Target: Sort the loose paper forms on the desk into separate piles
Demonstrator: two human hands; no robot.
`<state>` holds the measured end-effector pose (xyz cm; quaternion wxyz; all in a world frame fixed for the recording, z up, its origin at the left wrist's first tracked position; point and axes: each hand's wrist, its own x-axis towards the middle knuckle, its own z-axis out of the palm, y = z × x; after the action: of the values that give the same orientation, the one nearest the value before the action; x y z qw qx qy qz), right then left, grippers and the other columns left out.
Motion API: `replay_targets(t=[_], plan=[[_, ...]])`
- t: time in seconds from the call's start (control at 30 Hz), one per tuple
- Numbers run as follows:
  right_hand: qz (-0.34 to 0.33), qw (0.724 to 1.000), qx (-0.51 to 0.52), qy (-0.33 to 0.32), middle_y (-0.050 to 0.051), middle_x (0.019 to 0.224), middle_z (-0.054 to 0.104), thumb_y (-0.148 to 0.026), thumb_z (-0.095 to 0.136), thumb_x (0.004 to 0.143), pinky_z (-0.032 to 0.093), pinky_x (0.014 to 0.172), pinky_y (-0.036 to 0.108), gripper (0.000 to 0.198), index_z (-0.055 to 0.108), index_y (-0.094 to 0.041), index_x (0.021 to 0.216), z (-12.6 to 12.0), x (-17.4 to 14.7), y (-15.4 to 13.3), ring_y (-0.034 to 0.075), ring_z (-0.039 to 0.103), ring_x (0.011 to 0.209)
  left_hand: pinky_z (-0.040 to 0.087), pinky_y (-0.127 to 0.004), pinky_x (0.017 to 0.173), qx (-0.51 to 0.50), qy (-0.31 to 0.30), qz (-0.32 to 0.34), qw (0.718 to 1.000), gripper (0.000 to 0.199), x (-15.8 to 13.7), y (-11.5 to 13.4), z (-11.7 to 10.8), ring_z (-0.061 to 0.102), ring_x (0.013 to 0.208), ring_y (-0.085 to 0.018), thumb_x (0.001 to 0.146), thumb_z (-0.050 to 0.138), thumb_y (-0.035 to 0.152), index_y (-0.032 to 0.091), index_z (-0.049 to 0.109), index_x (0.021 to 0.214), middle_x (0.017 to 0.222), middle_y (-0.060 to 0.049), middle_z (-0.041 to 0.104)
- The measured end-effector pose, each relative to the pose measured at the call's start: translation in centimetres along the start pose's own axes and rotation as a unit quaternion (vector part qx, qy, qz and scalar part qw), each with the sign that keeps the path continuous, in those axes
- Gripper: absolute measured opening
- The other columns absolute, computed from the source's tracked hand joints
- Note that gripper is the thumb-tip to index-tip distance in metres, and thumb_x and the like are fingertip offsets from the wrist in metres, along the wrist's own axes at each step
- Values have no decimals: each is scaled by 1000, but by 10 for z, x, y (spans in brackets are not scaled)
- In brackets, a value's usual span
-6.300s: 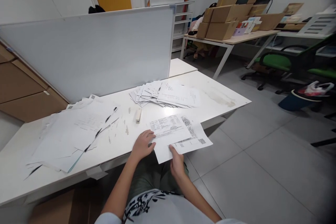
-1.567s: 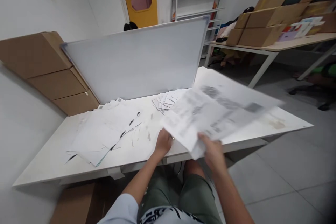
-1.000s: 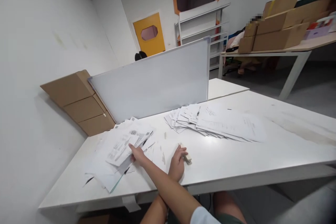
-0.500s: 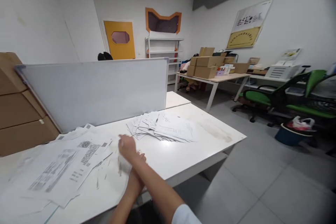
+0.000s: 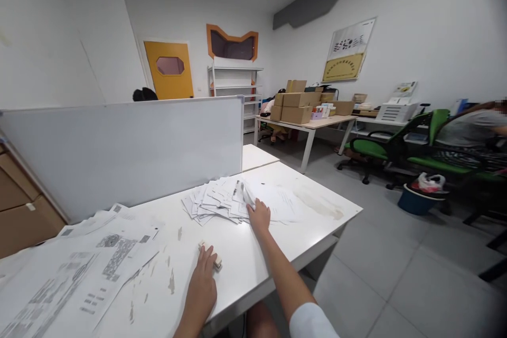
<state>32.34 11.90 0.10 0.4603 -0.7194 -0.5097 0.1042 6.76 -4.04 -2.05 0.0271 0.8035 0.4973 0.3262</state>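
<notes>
Firstly, we record on the white table two lots of printed paper and one stapler. Fanned pile: white, low, overlapping in layers at its left, small dark print on some sheets; situated before the whiteboard. Top sheet: at that pile's right, faintly printed, left side bowed upward; the right hand touches its near side, thumb toward the raised paper, though we cannot tell whether the fingers have closed on it. Stapler: small, cream, oblong, lying aslant nearer us; the left hand rests its fingers across it, and we cannot tell whether they grasp. Left spread: larger, loosely overlapped, uppermost paper bearing blurred grey text, a round dark stamp and a patterned band
</notes>
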Motion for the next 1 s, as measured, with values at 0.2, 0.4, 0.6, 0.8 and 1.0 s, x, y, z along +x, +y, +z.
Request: replay_targets(t=[0.2,0.4,0.6,0.8,1.0], plan=[[18,994,81,69,13,101,69,-43,36,90,43,85,33,45,60,-14,117,-27,-30,0,24,61,95,34,-48,113,-22,1,-7,1000,68,2,3,-2,24,142,-24,65,35,-3,19,52,127,144,-6,46],[6,970,200,135,14,128,57,-30,46,82,41,96,37,53,47,-14,133,-53,-86,12,26,52,118,31,-47,115,-63,-20,-39,997,66,4,5,-9,24,142,-22,67,35,-3,19,51,128,144,-5,46],[-171,968,156,92,7,105,68,-13,45,76,47,89,43,41,64,-24,110,-49,-185,44,25,62,101,29,-50,115,-92,7,-90,992,58,9,1,-12,21,143,-24,74,35,0,20,53,126,152,-7,33],[-308,950,51,15,4,104,70,-13,48,85,42,93,44,36,64,-31,112,-83,-245,50,22,64,98,28,-54,115,-68,34,-73,994,55,10,9,-21,17,144,-27,82,38,7,18,45,135,154,-9,28],[-273,959,-47,-54,4,116,67,-2,41,79,29,107,45,52,63,-28,119,-109,-245,40,23,54,117,36,-50,111,-31,52,10,998,46,-1,24,-38,39,134,-26,86,37,16,19,50,131,138,-10,51]])
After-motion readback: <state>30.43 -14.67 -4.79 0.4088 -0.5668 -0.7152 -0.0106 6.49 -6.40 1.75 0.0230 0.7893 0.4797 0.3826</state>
